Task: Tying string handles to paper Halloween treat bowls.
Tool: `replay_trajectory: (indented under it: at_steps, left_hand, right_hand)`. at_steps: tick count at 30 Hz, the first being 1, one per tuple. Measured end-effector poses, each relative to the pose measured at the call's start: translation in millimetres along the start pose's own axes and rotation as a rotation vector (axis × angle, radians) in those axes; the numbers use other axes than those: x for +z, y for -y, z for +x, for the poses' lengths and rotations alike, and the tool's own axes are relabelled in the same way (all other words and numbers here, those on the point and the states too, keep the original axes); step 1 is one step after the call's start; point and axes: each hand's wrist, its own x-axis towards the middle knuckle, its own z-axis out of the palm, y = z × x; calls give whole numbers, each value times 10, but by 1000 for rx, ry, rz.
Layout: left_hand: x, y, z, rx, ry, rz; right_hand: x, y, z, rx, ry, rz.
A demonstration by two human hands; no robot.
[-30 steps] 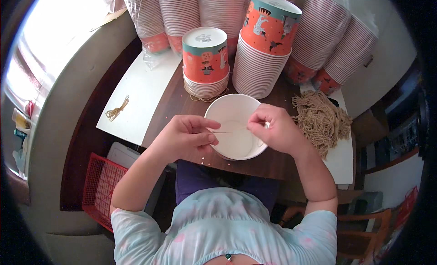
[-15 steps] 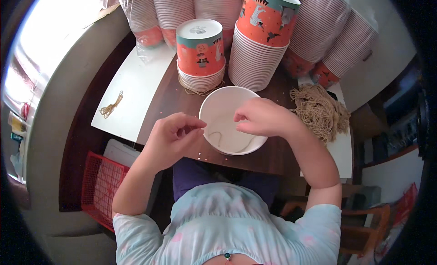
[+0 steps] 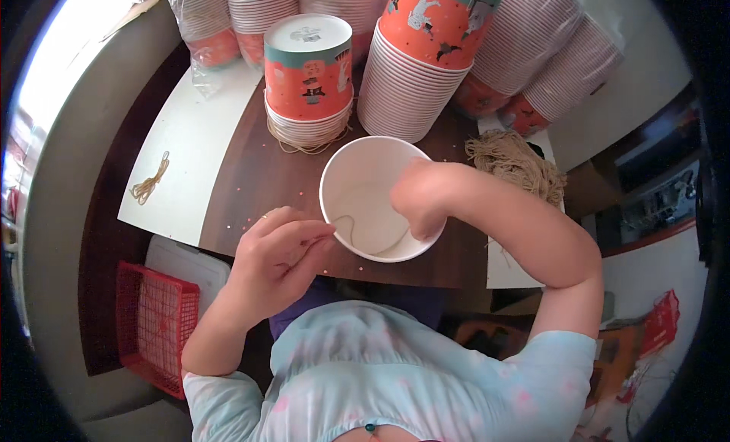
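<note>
A white paper bucket [image 3: 357,164] stands upright, mouth up, at the table's front. Inside it a thin beige string [image 3: 351,231] curves from the left wall across the bottom towards the right. My left hand [image 3: 277,252] is closed, thumb and forefinger pinched together against the bucket's left rim; what lies between those fingertips is too small to make out. My right hand [image 3: 427,195] reaches over the far right rim, its curled fingers down inside against the right wall. The string's right end runs to those fingers, whose tips are partly hidden.
Behind stand an upside-down orange-and-green bucket stack [image 3: 308,85] with string looped round its base and a taller stack [image 3: 414,85]. Bagged stacks [image 3: 525,54] line the back. A string heap [image 3: 517,164] lies right, a small string bundle [image 3: 150,180] left, a red basket [image 3: 158,324] below.
My right hand has moved down and right, from over the bucket's middle to its right inner wall. My left hand stays at the left rim, pinched closer. The whole view has shifted slightly.
</note>
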Motion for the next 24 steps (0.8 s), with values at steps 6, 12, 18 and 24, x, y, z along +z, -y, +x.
replay_trajectory:
  at_steps: [6, 12, 18, 24]
  left_hand:
    - [216, -58, 287, 413, 191, 218]
    - [354, 133, 273, 430, 371, 199]
    - [373, 132, 234, 398, 359, 199]
    - [316, 127, 221, 378, 382, 129]
  right_hand:
    - [-39, 89, -25, -3, 40, -54]
    - [-109, 152, -40, 138, 204, -239]
    - [15, 144, 44, 166, 261, -375]
    - [135, -241, -258, -190, -308, 650]
